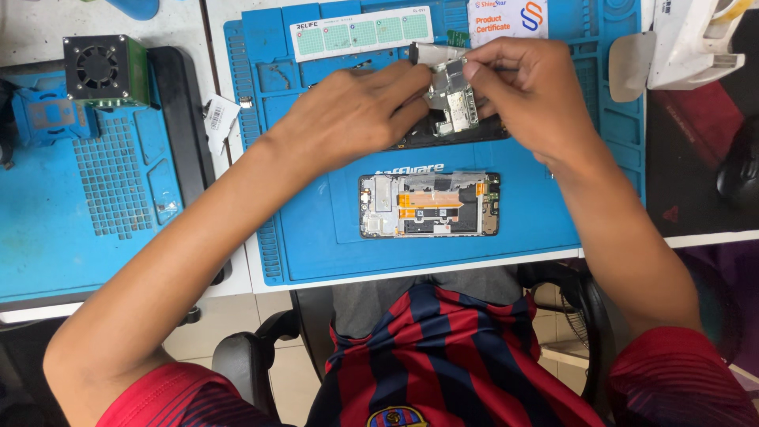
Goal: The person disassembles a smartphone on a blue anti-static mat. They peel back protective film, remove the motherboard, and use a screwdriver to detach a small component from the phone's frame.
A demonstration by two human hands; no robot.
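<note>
My striped shirt [443,356] is closest. Past the open phone [429,205] on the blue mat [316,229], my left hand [348,107] and right hand [530,91] both pinch one small circuit board [452,99].

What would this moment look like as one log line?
left hand: holds circuit board | right hand: pinches board top | opened phone: flat on blue mat, untouched

Phone repair workshop: blue repair mat [316,237]

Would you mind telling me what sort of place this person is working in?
Most likely a phone repair bench: an opened phone lies on a blue repair mat, both hands hold a circuit board, and a small fan unit sits nearby.
</note>
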